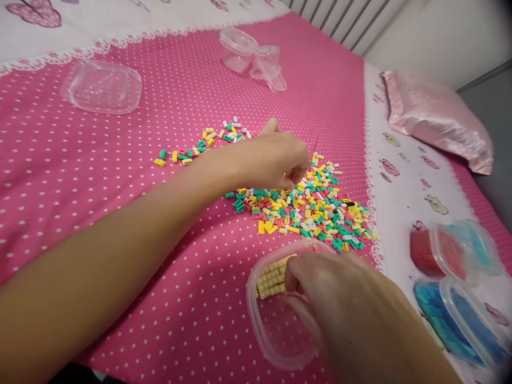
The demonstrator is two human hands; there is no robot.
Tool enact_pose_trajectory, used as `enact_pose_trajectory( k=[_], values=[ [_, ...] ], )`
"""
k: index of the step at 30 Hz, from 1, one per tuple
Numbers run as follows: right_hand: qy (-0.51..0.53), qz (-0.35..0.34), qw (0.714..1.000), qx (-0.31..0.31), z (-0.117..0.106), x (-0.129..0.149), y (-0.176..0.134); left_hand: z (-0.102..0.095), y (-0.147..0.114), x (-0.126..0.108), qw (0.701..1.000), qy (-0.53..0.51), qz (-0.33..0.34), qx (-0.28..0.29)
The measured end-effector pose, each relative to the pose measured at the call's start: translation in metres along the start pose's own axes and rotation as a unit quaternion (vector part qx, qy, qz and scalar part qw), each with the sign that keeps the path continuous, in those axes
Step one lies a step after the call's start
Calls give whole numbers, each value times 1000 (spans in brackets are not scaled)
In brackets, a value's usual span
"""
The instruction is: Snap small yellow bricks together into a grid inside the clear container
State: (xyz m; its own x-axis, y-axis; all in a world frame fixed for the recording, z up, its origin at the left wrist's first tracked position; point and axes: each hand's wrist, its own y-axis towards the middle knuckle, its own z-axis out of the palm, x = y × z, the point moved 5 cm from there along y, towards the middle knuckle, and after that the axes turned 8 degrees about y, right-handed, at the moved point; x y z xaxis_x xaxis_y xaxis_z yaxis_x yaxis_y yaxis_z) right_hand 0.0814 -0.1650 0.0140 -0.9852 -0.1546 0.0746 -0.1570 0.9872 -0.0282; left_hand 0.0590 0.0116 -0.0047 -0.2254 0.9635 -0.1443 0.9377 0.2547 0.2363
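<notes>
A heap of tiny toy building bricks (320, 208) in yellow, green, pink, white and cream is spread on the pink dotted bedspread. My left hand (276, 157) is over the heap's upper part with its fingers curled down and closed. Its own back and thumb hide what is in them. Inside a clear plastic tub (253, 320), neat rows of cream bricks (272, 277) lie against the far left wall. My right hand (332, 293) reaches into this tub, thumb and forefinger pressed together beside the rows. Whatever they grip is hidden.
Empty clear tubs (239, 48) stand at the back, and a clear lid (102, 88) lies at far left. On the right are a tub of red pieces (428, 250) and a tub of blue pieces (436, 314). Behind them rests a pink satin pillow (438, 114).
</notes>
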Motion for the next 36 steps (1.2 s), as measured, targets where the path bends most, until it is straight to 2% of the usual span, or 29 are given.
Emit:
enact_pose_trajectory(
  k=[5,8,11,15,19,22,25,28,30,33,36],
  values=[
    [-16,44,997,64,20,-1,-2,1,0,1,1000,-13,7,-5],
    [-16,54,995,79,26,-1,-2,-1,0,0,1000,-5,4,-4],
    [-5,61,994,94,22,-1,2,-1,-1,-1,1000,-4,-2,-3],
    [29,104,986,125,12,-7,4,-1,0,-1,1000,0,-1,0],
    [63,100,986,114,7,-19,-5,-15,-4,-8,1000,24,-14,-1],
    [76,46,992,95,7,-25,-13,-33,-26,-30,1000,6,-14,-18],
    [48,15,998,30,4,-28,-16,-45,-70,-65,998,-40,3,-50],
    [49,13,999,0,-1,-29,-12,-49,-115,-91,997,19,-19,-71],
    [47,16,999,-13,-7,-30,-7,-47,-134,-104,996,65,7,-64],
    [47,9,997,-60,-19,-33,-3,-41,-141,-114,991,111,67,-31],
    [104,0,994,-27,-16,-41,-3,-37,-135,-112,989,97,110,-9]
  ],
)
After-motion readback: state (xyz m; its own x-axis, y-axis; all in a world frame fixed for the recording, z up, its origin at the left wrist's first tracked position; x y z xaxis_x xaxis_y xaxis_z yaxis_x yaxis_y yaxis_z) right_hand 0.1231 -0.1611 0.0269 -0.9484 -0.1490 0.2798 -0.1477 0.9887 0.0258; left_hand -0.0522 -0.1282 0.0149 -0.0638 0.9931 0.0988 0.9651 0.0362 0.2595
